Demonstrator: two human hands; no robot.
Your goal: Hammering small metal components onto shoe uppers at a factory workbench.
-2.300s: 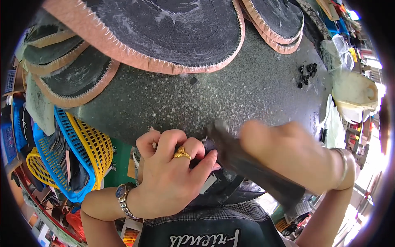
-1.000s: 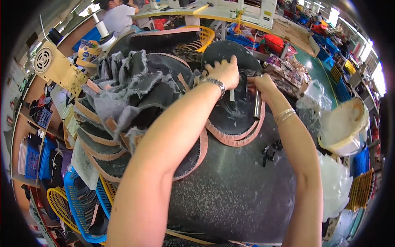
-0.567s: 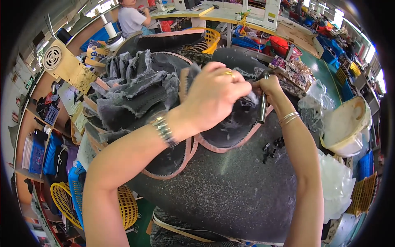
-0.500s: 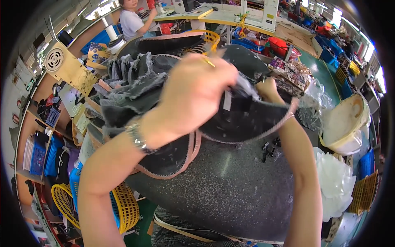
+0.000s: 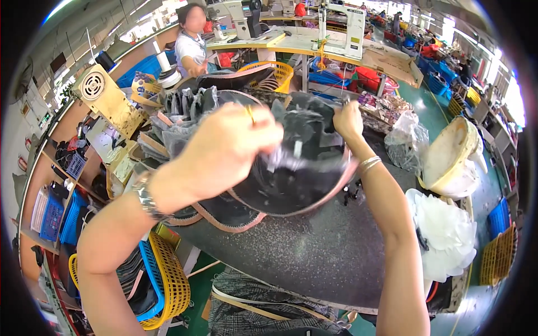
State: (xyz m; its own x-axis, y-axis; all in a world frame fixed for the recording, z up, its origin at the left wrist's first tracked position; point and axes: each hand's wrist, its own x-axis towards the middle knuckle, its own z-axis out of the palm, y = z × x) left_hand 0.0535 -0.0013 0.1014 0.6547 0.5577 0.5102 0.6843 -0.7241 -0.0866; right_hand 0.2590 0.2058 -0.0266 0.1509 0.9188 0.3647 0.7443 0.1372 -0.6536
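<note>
A black curved shoe-upper piece [image 5: 294, 187] with a fuzzy inner side and a pinkish stitched edge is in front of me, partly blurred. My left hand [image 5: 230, 140], a ring on one finger, is raised over its left side with fingertips pinched; what they grip is hidden. Beyond the piece's far right side, my right hand [image 5: 348, 120] is closed round a small dark thing with a thin tip pointing up, too small to name. Left of the piece lies a heap of similar grey-black uppers [image 5: 193, 103], some overlapping under my left forearm.
The dark speckled table [image 5: 302, 257] curves toward me. White plastic sheets [image 5: 443, 235], a clear bag [image 5: 406, 140] and a cream tub [image 5: 454, 157] are at right. A beige machine [image 5: 109, 101] and yellow basket [image 5: 174, 280] stand left. A co-worker [image 5: 191, 47] sits beyond.
My left hand has moved left and lower, away from the piece's top. My right hand has shifted slightly left. The upper piece has dropped toward me, and the view has tilted up.
</note>
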